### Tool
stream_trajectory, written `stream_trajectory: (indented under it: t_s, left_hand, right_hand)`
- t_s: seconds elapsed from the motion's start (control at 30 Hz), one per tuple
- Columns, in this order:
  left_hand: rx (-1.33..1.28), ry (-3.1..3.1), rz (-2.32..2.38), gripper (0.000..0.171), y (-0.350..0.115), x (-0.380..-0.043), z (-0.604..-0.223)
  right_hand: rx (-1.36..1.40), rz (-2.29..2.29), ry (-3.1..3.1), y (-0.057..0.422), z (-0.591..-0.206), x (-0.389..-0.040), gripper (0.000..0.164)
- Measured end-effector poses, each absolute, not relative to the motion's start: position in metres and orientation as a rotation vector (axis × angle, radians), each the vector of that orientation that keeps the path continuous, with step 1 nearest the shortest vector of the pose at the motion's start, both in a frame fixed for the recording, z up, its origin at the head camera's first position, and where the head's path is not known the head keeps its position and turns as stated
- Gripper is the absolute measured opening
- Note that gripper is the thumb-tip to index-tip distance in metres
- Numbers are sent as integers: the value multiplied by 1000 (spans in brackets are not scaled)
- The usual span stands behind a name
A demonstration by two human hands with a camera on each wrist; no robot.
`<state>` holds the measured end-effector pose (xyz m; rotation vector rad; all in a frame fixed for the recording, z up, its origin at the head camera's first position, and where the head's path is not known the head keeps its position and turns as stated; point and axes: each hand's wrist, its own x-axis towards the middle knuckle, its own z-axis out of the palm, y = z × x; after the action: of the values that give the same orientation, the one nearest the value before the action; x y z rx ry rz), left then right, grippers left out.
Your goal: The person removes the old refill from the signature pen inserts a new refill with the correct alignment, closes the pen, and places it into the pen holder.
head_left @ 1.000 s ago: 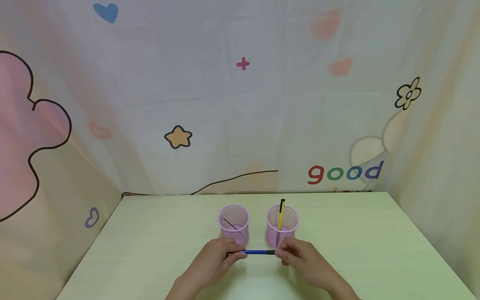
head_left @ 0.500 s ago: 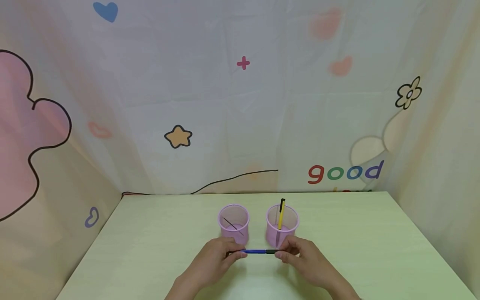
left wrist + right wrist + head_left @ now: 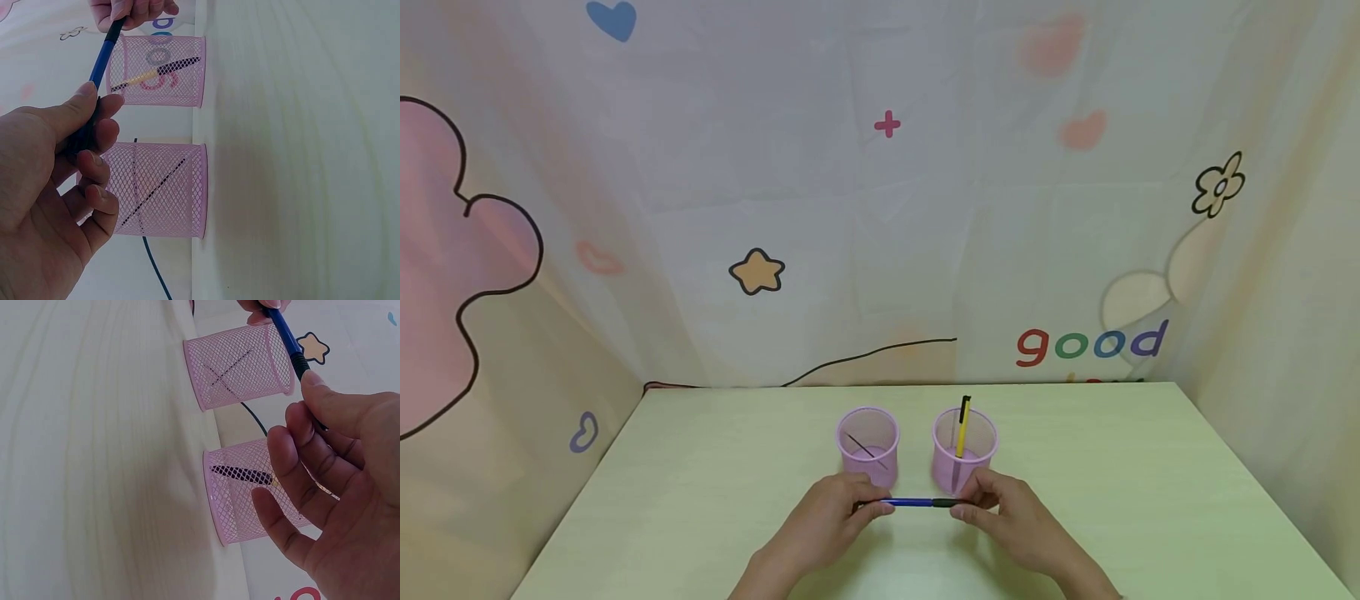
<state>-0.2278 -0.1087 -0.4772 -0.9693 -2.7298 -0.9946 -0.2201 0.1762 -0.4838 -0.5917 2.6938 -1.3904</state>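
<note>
A blue pen (image 3: 912,502) with a black ribbed grip lies level between my two hands, above the table. My left hand (image 3: 823,521) pinches one end between thumb and fingers; that black end shows partly in the left wrist view. At the opposite end, the thumb and index finger of my right hand (image 3: 1011,523) pinch the black grip, the other fingers loosely bent in the right wrist view. Just beyond the hands stand two pink mesh pen cups. The left cup (image 3: 887,478) holds a thin dark stick (image 3: 859,446); the right cup (image 3: 940,475) holds a yellow pen (image 3: 962,437) with a black clip.
Both cups stand upright, side by side with a narrow gap, on a pale green table (image 3: 700,467). A printed cloth (image 3: 820,167) hangs behind the table and along both sides.
My right thumb and index finger have shifted slightly on the pen's black grip, baring a little more of it. The left hand and the cups keep their places.
</note>
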Motion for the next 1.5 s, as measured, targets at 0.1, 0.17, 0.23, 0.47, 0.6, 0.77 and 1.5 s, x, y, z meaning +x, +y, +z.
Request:
stream_trajectory:
  t_s: [0.1, 0.17, 0.23, 0.47, 0.6, 0.77, 1.5]
  left_hand:
    - [-965, -2737, -995, 15, -109, -228, -477]
    - [-964, -2742, -993, 16, -109, -227, -477]
    - [-971, -2737, -993, 17, -109, -227, -477]
    - [-978, -2726, -986, 18, -108, -228, -476]
    - [-980, -2722, -990, 17, -108, -228, -477]
    - [-989, -2706, -985, 17, -108, -228, -477]
    - [-972, -2735, -966, 17, -108, -227, -475]
  right_hand:
    - [-589, -1390, 2700, 176, -484, -220, 15]
    - [-583, -1390, 2701, 176, -484, -219, 16]
    - [-573, -1389, 2699, 176, -484, -219, 17]
    - [-563, -1400, 2704, 175, -483, -219, 17]
    - [-561, -1407, 2701, 175, -483, -219, 18]
    - [-553, -1405, 2699, 175, -483, -219, 18]
    - [-594, -1458, 2658, 175, -483, -218, 26]
